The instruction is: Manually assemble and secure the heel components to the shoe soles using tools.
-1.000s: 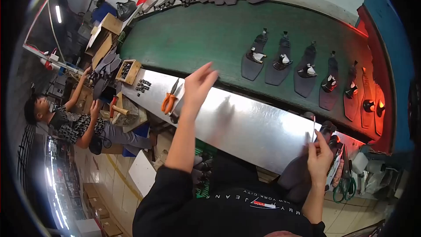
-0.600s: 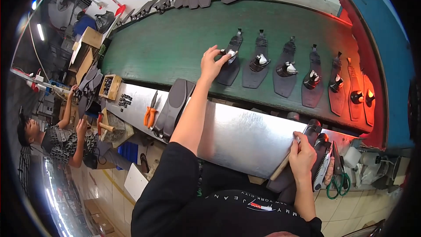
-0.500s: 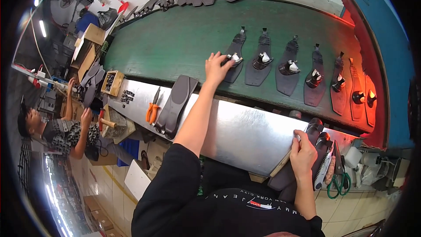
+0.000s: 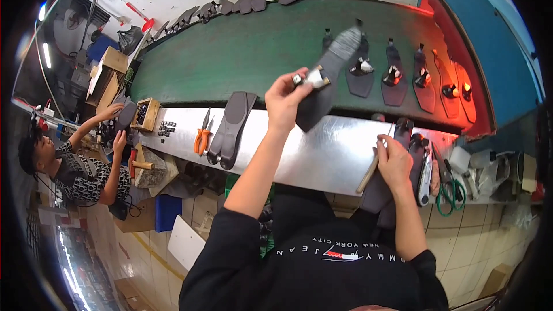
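Note:
My left hand (image 4: pixel 282 103) pinches a dark sandal sole (image 4: pixel 315 105) by the strap at its middle, fingers closed, and holds it tilted over the front edge of the green conveyor belt (image 4: pixel 230 46). The strap shows a white lining, and the raised end is blurred. My right hand (image 4: pixel 394 164) is closed around a slim pale stick (image 4: pixel 368 175) above the right part of the metal ledge (image 4: pixel 322 155). Further dark sandal soles (image 4: pixel 393 78) with straps stand in a row on the belt, the rightmost lit orange-red; the held sole partly covers the leftmost.
On the ledge lie orange-handled pliers (image 4: pixel 201 141), dark soles (image 4: pixel 230 129) and small black pieces (image 4: pixel 167 129) beside a wooden box (image 4: pixel 151 115). Green-handled scissors (image 4: pixel 450 193) and a cutter (image 4: pixel 425 178) are at right. A co-worker (image 4: pixel 86 167) handles a sole at left.
My left hand has lifted the leftmost sole of the row off the belt and drawn it nearer. My right hand has moved slightly; the view has shifted. The co-worker's hands have moved onto a sole.

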The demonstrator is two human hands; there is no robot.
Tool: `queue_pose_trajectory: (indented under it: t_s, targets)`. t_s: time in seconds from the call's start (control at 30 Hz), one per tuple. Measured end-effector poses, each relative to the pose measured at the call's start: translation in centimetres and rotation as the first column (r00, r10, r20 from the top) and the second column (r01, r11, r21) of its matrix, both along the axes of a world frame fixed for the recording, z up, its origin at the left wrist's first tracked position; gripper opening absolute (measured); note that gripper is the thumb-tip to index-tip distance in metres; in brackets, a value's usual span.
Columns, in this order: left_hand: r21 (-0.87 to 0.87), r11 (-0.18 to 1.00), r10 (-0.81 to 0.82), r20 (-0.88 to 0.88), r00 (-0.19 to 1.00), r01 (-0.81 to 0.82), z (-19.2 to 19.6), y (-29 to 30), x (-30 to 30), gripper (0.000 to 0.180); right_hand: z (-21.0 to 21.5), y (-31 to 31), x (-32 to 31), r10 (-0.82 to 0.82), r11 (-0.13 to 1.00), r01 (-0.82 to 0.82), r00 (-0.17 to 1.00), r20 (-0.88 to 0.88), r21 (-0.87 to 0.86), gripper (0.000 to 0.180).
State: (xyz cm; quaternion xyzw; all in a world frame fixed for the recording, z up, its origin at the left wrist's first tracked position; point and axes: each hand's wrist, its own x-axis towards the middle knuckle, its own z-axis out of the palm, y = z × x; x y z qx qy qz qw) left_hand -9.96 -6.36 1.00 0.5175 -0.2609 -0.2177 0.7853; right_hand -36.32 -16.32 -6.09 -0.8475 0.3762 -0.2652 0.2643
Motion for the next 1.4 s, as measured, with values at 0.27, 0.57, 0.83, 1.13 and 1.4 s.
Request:
queue_pose_trajectory:
  t_s: [0.27,0.57,0.83,1.13,1.4]
  targets:
    - [-0.130,0.876,-0.465,-0.478,0.745,0.464,0.7,9.1,-10.6,0.018,9.0,3.7,1.4,0.024,0.460,-0.801,0.441,0.897,0.382,0.070]
    - [-0.059,0.895,-0.426,-0.413,0.805,0.443,-1.0,10.8,-11.3,0.029,11.0,4.7,-2.1,0.049,0.622,-0.626,0.631,0.774,0.471,0.041]
    - [-0.062,0.910,-0.402,-0.369,0.838,0.410,-1.0,11.6,-11.3,0.029,9.0,7.8,-3.4,0.238,0.767,-0.481,0.828,0.507,0.425,0.034]
    - [0.585,0.802,-0.400,0.370,0.838,0.125,-4.0,11.6,-7.4,0.034,9.1,7.2,-3.0,0.379,0.858,-0.473,0.846,0.375,0.201,0.050]
    - [0.510,0.532,-0.775,-0.029,0.631,0.676,4.8,12.1,-9.3,0.018,12.4,6.0,-4.3,0.619,0.708,-0.678,0.731,0.287,0.197,0.049]
